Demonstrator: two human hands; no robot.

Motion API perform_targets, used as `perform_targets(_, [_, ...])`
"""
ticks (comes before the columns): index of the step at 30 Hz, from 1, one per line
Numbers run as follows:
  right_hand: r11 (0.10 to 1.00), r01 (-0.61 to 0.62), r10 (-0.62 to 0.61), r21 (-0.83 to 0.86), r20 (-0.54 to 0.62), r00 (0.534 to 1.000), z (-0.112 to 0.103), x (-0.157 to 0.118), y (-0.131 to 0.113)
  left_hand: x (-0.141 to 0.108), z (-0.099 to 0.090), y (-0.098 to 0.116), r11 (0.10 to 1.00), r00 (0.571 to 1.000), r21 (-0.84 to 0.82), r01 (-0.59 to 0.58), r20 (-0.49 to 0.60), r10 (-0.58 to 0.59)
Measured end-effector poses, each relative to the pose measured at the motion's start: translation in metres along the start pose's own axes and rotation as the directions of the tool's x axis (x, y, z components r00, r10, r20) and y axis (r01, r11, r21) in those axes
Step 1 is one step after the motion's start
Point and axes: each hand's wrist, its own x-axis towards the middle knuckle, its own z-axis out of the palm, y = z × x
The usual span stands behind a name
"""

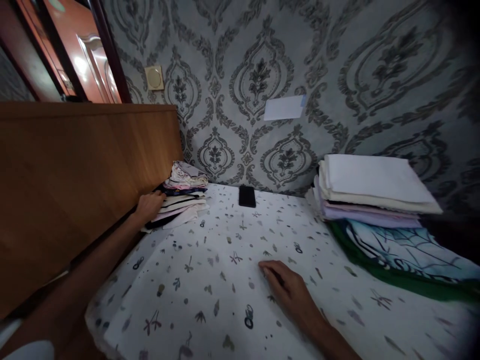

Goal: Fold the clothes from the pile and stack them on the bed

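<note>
At the far left of the patterned white sheet [225,280] stands a stack of folded clothes [183,202], with light and dark layers and a patterned piece on top. My left hand [150,206] touches the left side of this stack, its fingertips partly hidden against the dark layers, so its grip cannot be made out. My right hand [287,287] hovers over or rests on the middle of the sheet, fingers loosely curved, thumb apart from the index finger, nothing between them. It is apart from both stacks.
To the right lie folded white and lilac cloths [375,180] and a green-edged printed fabric [408,252]. A black phone-like object [247,196] lies near the wallpapered wall [225,85]. A wooden panel [86,190] borders the left side.
</note>
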Motion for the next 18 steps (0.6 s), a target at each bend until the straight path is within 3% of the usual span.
perform_targets(3, [1.000,0.005,-0.005,-0.002,0.006,1.000,0.000,-0.001,0.001,0.012,-0.015,-0.006,0.998,0.994,-0.050,0.031,-0.104,-0.036])
perform_targets(7, [1.000,0.017,-0.017,-0.010,-0.019,1.000,-0.002,-0.001,0.000,0.025,-0.046,-0.004,0.946,0.934,-0.271,0.176,-0.257,-0.247])
perform_targets(9, [1.000,0.018,-0.018,-0.004,-0.030,0.999,-0.002,-0.002,-0.002,0.025,-0.059,0.010,0.925,0.906,-0.341,0.170,-0.315,-0.283])
perform_targets(14, [0.999,0.053,-0.052,0.003,-0.063,0.997,0.000,-0.004,-0.002,0.015,-0.074,0.058,0.894,0.873,-0.448,0.018,-0.429,-0.232])
perform_targets(16, [0.998,0.064,-0.064,0.000,-0.065,0.996,0.001,-0.005,0.003,0.015,-0.082,0.066,0.828,0.812,-0.558,-0.051,-0.506,-0.290])
perform_targets(18, [0.998,0.060,-0.060,0.006,-0.063,0.996,0.002,-0.006,0.007,0.019,-0.099,0.063,0.725,0.686,-0.670,-0.160,-0.603,-0.406])
